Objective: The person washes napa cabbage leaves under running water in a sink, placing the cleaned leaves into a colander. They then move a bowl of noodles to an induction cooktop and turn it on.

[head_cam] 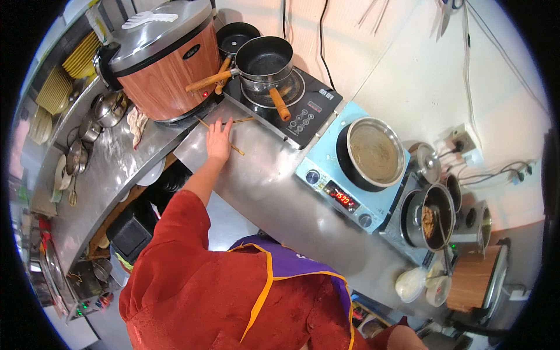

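My left hand reaches over the steel counter, fingers spread above a pair of wooden chopsticks. The sticks lie crossed, one passing under the hand and the other pointing towards the black induction cooker. Whether the fingers grip them is hidden by the hand. My right hand is out of view; only part of the right forearm shows at the bottom edge. On a light-blue induction cooker with a lit red display stands a steel pot of cloudy liquid.
A large wood-patterned rice cooker bears a white slotted spatula. Stacked saucepans with wooden handles sit on the black cooker. At right are a pot of brown food and a plastic bowl. Yellow plates stand at left.
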Tool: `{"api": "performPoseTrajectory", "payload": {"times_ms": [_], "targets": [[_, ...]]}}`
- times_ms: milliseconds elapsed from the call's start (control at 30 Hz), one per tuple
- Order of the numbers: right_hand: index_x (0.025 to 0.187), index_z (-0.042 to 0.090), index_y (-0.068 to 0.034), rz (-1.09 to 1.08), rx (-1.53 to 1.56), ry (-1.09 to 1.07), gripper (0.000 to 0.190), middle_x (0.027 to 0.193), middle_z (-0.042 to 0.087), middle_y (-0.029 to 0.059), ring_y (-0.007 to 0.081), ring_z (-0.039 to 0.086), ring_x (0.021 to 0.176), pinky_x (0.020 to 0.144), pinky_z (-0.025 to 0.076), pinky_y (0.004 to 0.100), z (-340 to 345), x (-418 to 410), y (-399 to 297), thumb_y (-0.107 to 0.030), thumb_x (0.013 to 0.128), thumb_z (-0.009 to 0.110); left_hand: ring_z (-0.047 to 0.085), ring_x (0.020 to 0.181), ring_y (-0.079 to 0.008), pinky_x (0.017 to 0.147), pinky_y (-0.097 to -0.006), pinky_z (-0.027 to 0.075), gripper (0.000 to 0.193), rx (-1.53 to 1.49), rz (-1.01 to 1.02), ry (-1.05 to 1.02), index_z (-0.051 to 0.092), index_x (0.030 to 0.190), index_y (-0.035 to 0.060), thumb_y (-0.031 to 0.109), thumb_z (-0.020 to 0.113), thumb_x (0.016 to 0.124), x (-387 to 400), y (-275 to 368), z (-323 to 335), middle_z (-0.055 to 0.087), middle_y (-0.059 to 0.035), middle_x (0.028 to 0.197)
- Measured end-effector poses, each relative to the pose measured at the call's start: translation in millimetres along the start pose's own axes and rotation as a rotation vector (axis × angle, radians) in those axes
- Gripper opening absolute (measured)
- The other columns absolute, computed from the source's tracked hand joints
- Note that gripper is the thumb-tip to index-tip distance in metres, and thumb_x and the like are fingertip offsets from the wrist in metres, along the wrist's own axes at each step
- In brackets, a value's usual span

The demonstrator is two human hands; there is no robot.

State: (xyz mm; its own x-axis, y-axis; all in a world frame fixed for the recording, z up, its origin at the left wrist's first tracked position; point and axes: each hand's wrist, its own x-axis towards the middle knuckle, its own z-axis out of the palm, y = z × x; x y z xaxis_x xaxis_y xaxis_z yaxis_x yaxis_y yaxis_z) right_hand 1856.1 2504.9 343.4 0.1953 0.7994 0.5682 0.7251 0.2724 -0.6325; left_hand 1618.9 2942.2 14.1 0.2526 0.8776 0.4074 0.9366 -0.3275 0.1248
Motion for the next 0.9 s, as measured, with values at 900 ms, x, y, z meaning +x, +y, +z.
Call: {"api": "performPoseTrajectory", "payload": {"times_ms": [900], "targets": [[0.089, 0.061, -0.011, 0.525, -0.412, 0.86, 0.008, 0.074, 0.056, -0.0003, 0.0092, 0.053, 0.06, 0.051, 0.042, 0.0244, -105, -124, 104, -0.018, 0.086, 0.062, 0.058, 0.1, -0.0282, 0.081, -0.0378, 0.052, 0.02, 0.136, 0.628, -0.397, 0.056, 0.093, 0.006, 0.008, 0.061, 0.074, 16, -80, 3, 0.059, -0.0095, 0.1]]}}
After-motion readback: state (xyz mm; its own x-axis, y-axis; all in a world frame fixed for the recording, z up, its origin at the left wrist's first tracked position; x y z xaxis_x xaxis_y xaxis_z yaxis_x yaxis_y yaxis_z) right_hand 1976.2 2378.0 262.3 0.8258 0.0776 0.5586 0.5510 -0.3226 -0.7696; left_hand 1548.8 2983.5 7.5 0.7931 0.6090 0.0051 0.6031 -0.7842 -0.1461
